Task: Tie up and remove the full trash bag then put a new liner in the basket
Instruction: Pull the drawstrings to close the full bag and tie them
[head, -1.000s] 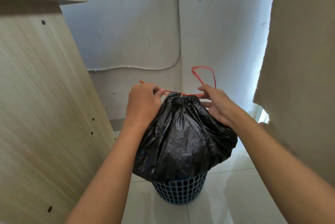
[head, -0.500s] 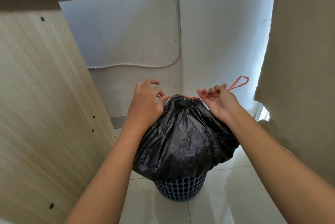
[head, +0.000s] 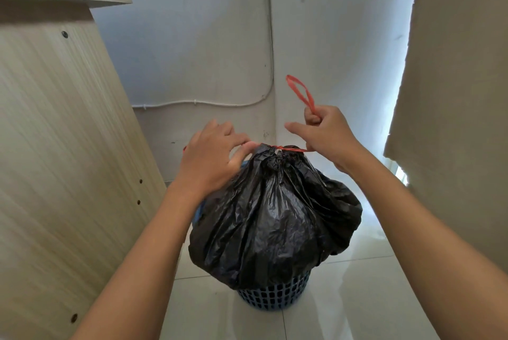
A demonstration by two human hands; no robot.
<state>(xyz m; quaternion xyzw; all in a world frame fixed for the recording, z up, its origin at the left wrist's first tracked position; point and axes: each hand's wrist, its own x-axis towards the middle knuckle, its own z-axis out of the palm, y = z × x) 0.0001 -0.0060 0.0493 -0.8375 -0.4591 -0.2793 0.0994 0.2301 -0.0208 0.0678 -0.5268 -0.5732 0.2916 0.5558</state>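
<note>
A full black trash bag (head: 275, 218) bulges out of a blue mesh basket (head: 272, 294) on the tiled floor. The bag's neck is gathered tight by a red drawstring (head: 291, 149). My left hand (head: 211, 158) pinches the string at the left side of the neck; only a bit of red shows behind it. My right hand (head: 327, 133) is closed on the string's other end, with a red loop (head: 301, 92) sticking up above its fingers. A short length of string runs taut from the neck to my right hand.
A light wooden cabinet side (head: 63, 147) stands close on the left. A beige panel (head: 453, 92) hangs close on the right. White walls meet in a corner behind the basket, with a white cable (head: 198, 103) along them.
My right hand has risen and closed on the string, and its loop now points up instead of out to the right. My left hand has stayed at the bag's neck.
</note>
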